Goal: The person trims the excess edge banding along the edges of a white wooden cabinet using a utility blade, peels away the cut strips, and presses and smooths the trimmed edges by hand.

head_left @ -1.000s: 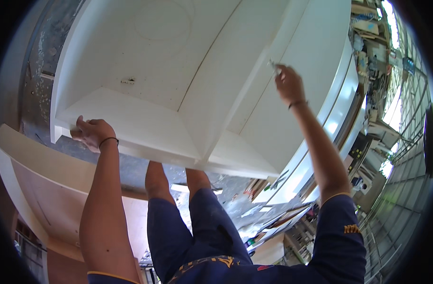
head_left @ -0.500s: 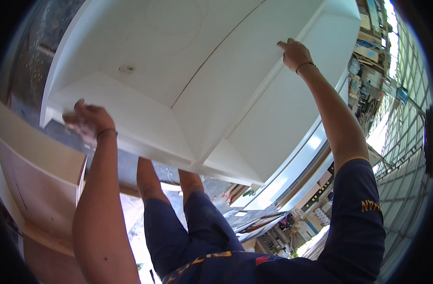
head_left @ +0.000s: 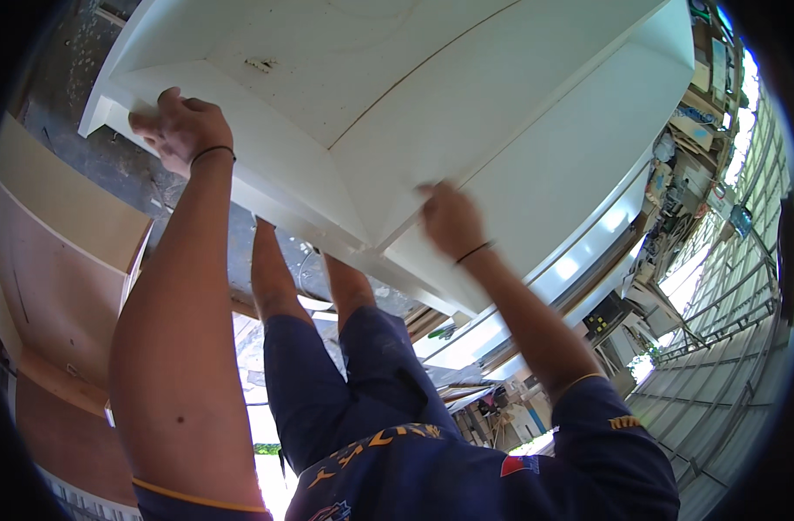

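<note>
A large white cabinet carcass (head_left: 284, 187) lies in front of me, its inside facing up, with a divider panel (head_left: 501, 161) across it. My left hand (head_left: 184, 130) is at its near left edge, fingers bent over the edge board; their tips are partly hidden. Above the divider's near end hovers my right hand (head_left: 453, 217), smeared by motion. Its fingers look curled, with one tip sticking out to the left. Whether it touches the divider or holds anything small, I cannot make out. Both wrists wear a dark band.
Beside my left arm stands an open wooden carcass (head_left: 58, 234) with a pale edge. White panels (head_left: 579, 260) lie along the cabinet's right side. Shelves (head_left: 705, 130) crowded with boards and tools line the far right. My legs (head_left: 275, 269) stand close to the cabinet's near edge.
My right hand has come down along the divider toward its near end. My left hand, blurred before, has settled at the near left edge. The cabinet sits slightly higher in view.
</note>
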`<state>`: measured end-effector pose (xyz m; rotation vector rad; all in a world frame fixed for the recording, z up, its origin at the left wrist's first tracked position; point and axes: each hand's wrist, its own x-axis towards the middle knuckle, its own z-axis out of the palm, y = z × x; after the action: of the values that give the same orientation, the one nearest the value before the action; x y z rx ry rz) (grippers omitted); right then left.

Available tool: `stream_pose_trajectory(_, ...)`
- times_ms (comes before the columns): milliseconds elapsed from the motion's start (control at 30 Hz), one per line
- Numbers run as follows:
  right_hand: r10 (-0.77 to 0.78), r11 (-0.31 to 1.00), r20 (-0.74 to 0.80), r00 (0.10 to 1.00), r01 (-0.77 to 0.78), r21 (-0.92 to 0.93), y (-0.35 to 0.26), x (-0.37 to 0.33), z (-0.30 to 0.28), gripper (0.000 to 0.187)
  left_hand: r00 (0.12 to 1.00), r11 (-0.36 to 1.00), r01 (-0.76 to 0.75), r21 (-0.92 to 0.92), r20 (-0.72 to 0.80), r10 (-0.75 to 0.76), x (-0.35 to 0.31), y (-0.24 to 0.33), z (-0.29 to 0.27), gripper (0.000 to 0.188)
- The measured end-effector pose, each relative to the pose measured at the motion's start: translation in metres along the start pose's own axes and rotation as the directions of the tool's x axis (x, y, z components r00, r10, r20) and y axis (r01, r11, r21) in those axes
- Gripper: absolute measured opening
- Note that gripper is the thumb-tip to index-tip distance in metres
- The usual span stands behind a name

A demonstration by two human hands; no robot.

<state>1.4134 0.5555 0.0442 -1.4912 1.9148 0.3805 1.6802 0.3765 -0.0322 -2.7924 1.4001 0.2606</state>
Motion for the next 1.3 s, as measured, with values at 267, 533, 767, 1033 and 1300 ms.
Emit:
stream_pose_trajectory(267, 0.016, 0.743, -0.241, 0.970, -0.173, -0.647, 0.187, 0.177, -0.197, 0.032, 1.000, 0.997, 0.005, 0.076, -0.024, -0.003, 0.004, -0.006, 0.007, 0.023)
stream_pose_trajectory(533, -0.165, 0.747, -0.063, 0.984, 0.083, -0.659, 0.128, 0.117, -0.122, 0.034, 0.997, 0.992, -0.023, 0.121, -0.065, 0.031, 0.008, -0.012, 0.016, 0.024)
stream_pose_trajectory(767, -0.109, 0.957, 0.305, 0.946, 0.183, -0.226, -0.044, -0.027, 0.038, 0.020, 0.999, 0.998, 0.024, 0.064, 0.031, -0.026, 0.001, 0.001, 0.005, 0.026)
stream_pose_trajectory(1033, -0.072, 0.892, -0.114, 0.991, 0.013, -0.452, 0.135, 0.127, -0.120, 0.035, 0.999, 0.998, -0.025, 0.058, -0.025, 0.026, 0.005, -0.006, 0.008, 0.023)
stream_pose_trajectory(1300, -0.105, 0.662, -0.038, 0.994, 0.042, -0.748, 0.168, 0.166, -0.174, 0.036, 1.000, 0.996, -0.017, 0.089, -0.020, 0.019, 0.005, -0.010, 0.014, 0.025)
